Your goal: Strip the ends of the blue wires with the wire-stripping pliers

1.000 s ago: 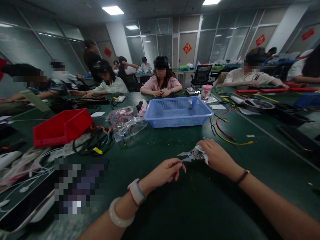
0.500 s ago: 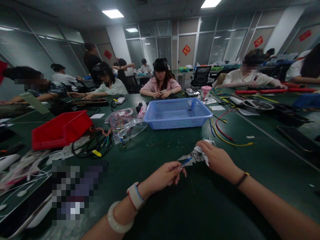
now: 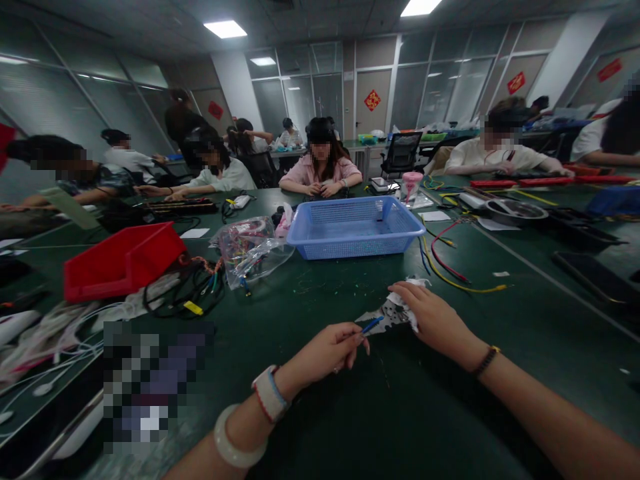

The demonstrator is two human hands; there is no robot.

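Between thumb and fingers, my left hand [image 3: 336, 350] pinches a short blue wire [image 3: 373, 325], whose free end points up and right across the jaws of the wire strippers. My right hand [image 3: 431, 315] is wrapped round the handles of these metal wire strippers [image 3: 390, 313]. White wrapping [image 3: 413, 319] shows at the handles under the right palm. The jaws point left toward the left fingers; whether they grip the wire cannot be made out. Fine wire scraps [image 3: 353, 292] lie on the green table [image 3: 320, 300] just beyond the tool.
Ahead stands a blue mesh basket [image 3: 355, 250], with a clear bag of wires [image 3: 250, 250] and a red bin [image 3: 125, 263] to its left. Loose red and yellow wires [image 3: 457, 277] lie right. A phone [image 3: 595, 277] rests far right. Several people sit around the table.
Both hands stay almost in place. The blue wire has shifted slightly and lies a little flatter across the strippers. My right hand has moved slightly left.
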